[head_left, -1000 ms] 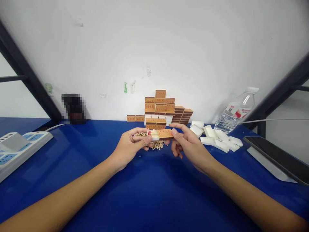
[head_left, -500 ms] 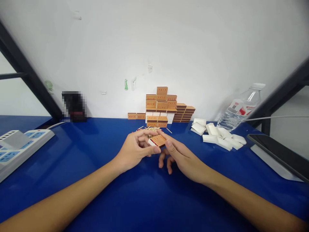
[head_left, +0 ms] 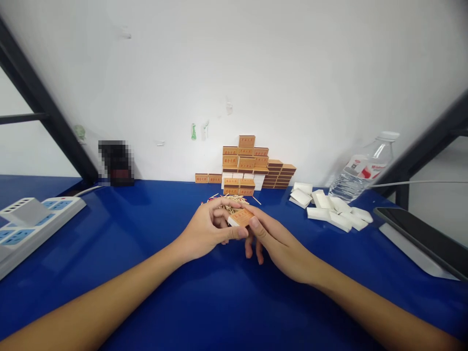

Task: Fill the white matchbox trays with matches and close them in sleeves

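Between both hands is an orange matchbox (head_left: 241, 218) with red printing, held above the table. Its left end shows white. My left hand (head_left: 206, 228) grips that end, thumb along the near edge and index finger across the far side. At the right end, my right hand (head_left: 280, 243) pinches the box between thumb and index finger, its other fingers hanging below. Just behind the hands lies a heap of loose matches (head_left: 237, 199), partly hidden by the fingers.
Stacked matchboxes (head_left: 245, 161) stand against the wall, some with white sides. White cardboard trays (head_left: 329, 209), a tilted water bottle (head_left: 361, 168) and a phone (head_left: 424, 239) are on the right. At the left are a power strip (head_left: 47, 219) and a blurred dark object (head_left: 116, 163).
Red match heads visible at the matchbox's left end before no longer show, and the box has turned slightly. Both hands keep their hold. The whole view has shifted slightly.
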### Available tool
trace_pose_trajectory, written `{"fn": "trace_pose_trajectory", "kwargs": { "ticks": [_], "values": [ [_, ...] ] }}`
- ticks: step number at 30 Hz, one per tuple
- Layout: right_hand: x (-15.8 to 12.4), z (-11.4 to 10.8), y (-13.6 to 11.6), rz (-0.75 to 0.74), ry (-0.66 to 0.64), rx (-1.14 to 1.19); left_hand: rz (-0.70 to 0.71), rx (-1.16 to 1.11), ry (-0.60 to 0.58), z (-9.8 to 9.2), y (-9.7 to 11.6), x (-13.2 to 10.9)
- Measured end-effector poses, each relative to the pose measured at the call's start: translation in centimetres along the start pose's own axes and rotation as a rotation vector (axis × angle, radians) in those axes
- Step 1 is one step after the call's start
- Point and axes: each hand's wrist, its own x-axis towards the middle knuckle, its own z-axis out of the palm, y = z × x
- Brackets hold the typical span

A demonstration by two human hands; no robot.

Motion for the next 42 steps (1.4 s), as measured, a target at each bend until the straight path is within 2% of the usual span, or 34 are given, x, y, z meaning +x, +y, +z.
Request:
{"fn": "trace_pose_trajectory", "kwargs": {
  "ticks": [3, 9, 13, 17, 22, 26, 31, 38, 42],
  "values": [
    [0.6, -0.6, 0.6, 0.018, 0.100, -0.018, -0.001, 0.079, 0.112, -0.2, -0.2, 0.2],
    [1.0, -1.4, 0.9, 0.051, 0.131, -0.128, 0.080, 0.199, 0.203, -1.4, -0.2, 0.8],
    [0.9, -1.6, 0.6, -0.012, 0.172, -0.353, 0.126, 0.252, 0.375, -4.3, 0.5, 2.0],
    [1.0, -2.0, 0.5, -0.027, 0.174, -0.461, 0.031, 0.295, 0.546, -8.0, 0.7, 3.1],
    [1.4, -2.4, 0.7, -0.021, 0.173, -0.523, 0.000, 0.353, 0.571, -10.6, -0.6, 5.2],
    [1.5, -2.7, 0.6, -0.030, 0.169, -0.592, 0.039, 0.413, 0.544, -10.7, -2.1, 7.6],
    [1.5, -2.7, 0.6, -0.059, 0.144, -0.641, 0.104, 0.542, 0.499, -9.8, -2.8, 9.8],
    [1.5, -2.8, 0.2, -0.061, 0.113, -0.657, 0.155, 0.775, 0.553, -9.5, -3.3, 10.5],
    [1.5, -2.8, 0.0, -0.051, 0.129, -0.660, 0.218, 0.877, 0.611, -8.6, -1.6, 9.9]
  ]
}}
